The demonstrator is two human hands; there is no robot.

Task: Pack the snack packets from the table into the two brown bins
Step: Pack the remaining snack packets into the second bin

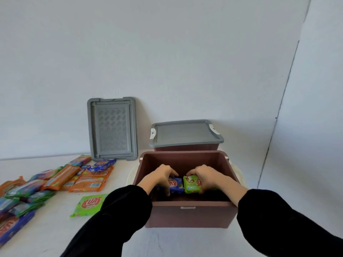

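Brown bin (pixel 191 217), blue packet (pixel 177 187), green packet (pixel 191 184) inside

The person wears long black sleeves of soft, matte, loosely folded cloth. The left sleeve (pixel 115 216) and right sleeve (pixel 278 219) end in gathered cuffs just behind the wrists, leaving the left hand (pixel 159 176) and right hand (pixel 206 176) bare.

Two brown bins: open bin (pixel 185 216) in front, shut bin (pixel 185 147) behind. Two grey lids: leaning lid (pixel 112 128) and flat lid (pixel 185 132). Two packets inside the open bin: one blue packet (pixel 176 185), one green packet (pixel 191 184). Two grips: left grip (pixel 161 178), right grip (pixel 206 178). One lone green packet (pixel 89 204) on the worktop (pixel 55 238). One pile of packets (pixel 55 182), orange, blue and green, too heaped up to count.
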